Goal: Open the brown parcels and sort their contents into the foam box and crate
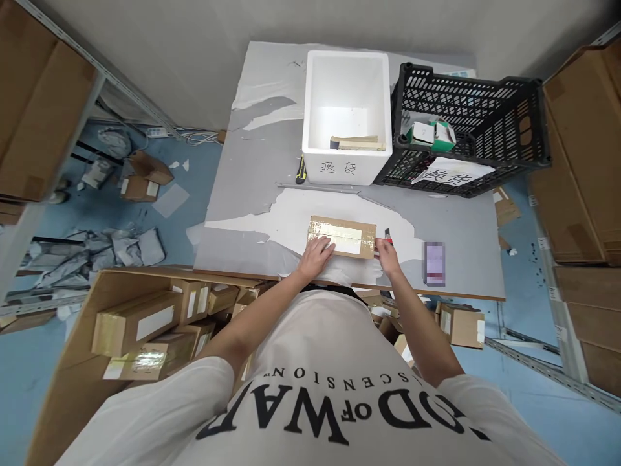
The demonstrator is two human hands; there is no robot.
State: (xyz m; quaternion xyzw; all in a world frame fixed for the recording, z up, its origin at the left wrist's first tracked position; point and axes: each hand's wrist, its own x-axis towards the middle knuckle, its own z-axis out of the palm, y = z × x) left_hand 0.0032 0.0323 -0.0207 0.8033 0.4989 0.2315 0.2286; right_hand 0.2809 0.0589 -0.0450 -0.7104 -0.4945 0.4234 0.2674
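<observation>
A small taped cardboard box with a white label lies on the worn table top in front of me. Over its near left corner is my left hand, fingers curled on the top and holding it in place. My right hand is at the box's right end, closed around a red utility knife. The knife's dark tip points away from me; most of its handle is hidden in the hand. The fingertips are close to the box's right side, and I cannot tell whether they touch it.
Behind the box stand a white foam bin and a black plastic crate holding small boxes. A yellow-black cutter lies beside the bin. A blurred purple item is on the right. Below the table, a large carton holds several parcels.
</observation>
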